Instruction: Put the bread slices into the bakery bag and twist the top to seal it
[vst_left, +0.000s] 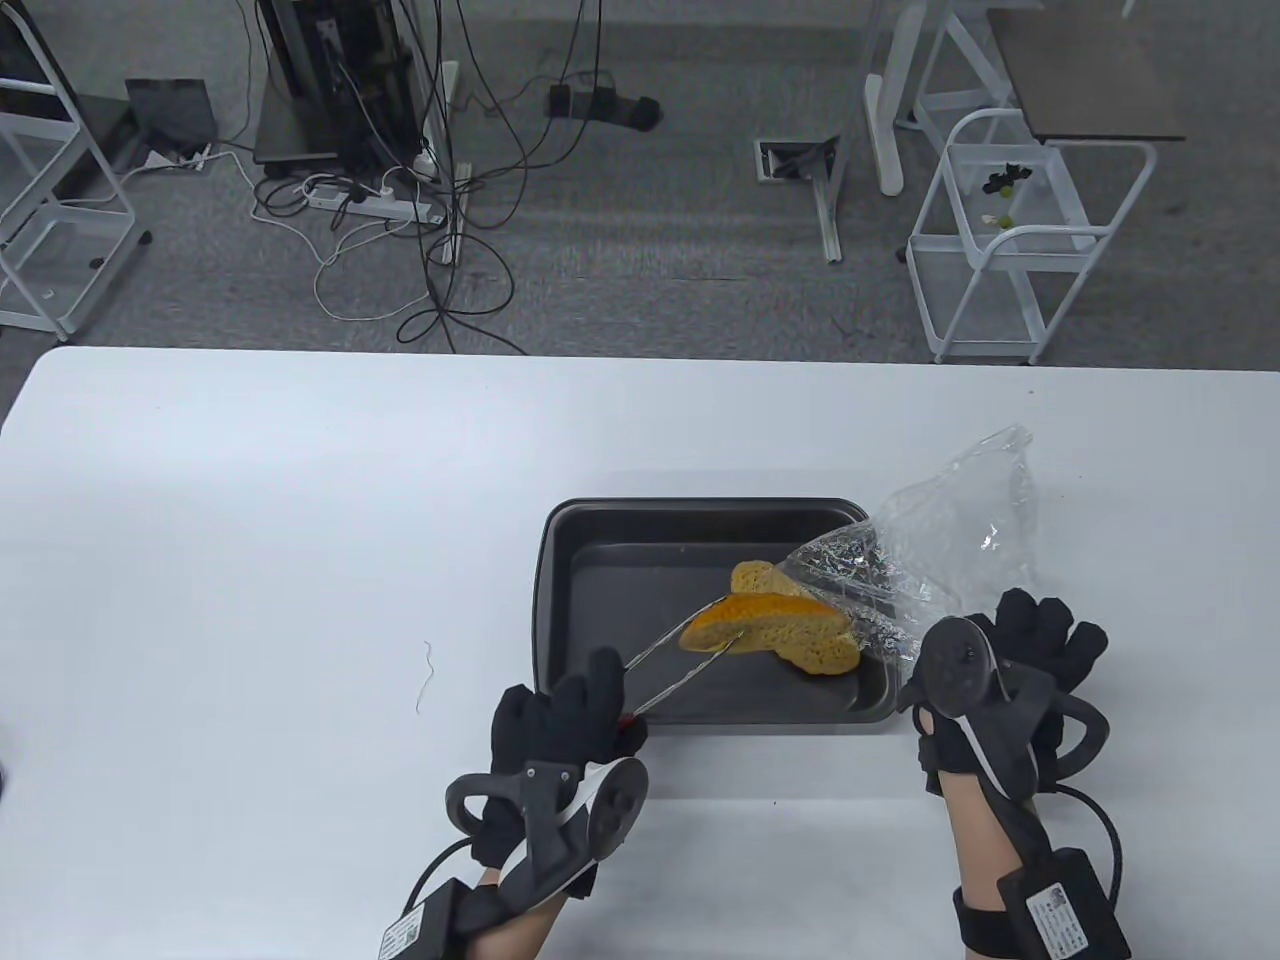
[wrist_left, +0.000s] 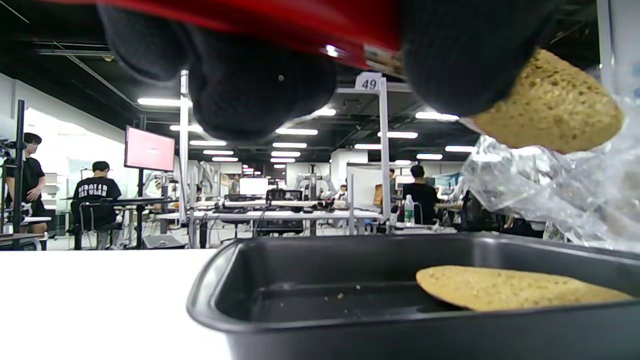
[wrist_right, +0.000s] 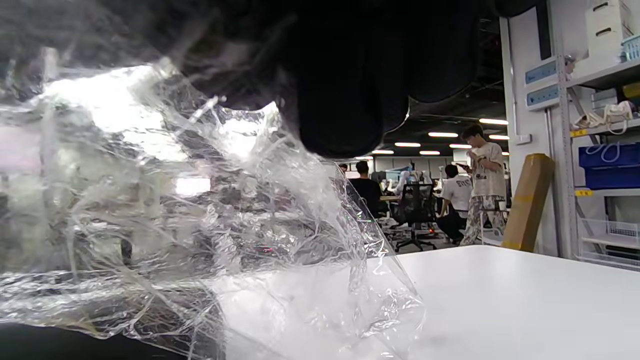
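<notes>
My left hand (vst_left: 560, 715) grips the red handle end of metal tongs (vst_left: 680, 670), fingers curled around it. The tongs reach up and to the right over the dark baking tray (vst_left: 560, 560), and their tips pinch one bread slice (vst_left: 770, 635) at its left, crust end. This slice hangs above the tray floor, as the left wrist view shows. Its long axis runs from left to right, and its free right end points to the bag.

My right hand (vst_left: 1030, 650) is just beside the right near corner of the tray. Its fingers are curled on the near edge of the clear plastic bakery bag (vst_left: 950, 530) and hold it up from the white table (vst_left: 250, 500). The bag lies to the right of the lifted slice and stretches away up and right; its crinkled mouth hangs over the right rim of the tray, very near the slice. I cannot tell whether the slice tip is already inside the mouth or only at its edge.

A second bread slice (wrist_left: 510, 287) lies flat on the tray floor, partly under the lifted one.

So I judge that the next move is a push of the tongs to the right, along the slice's own length, while the right hand keeps the mouth wide. The twist is not yet started.
</notes>
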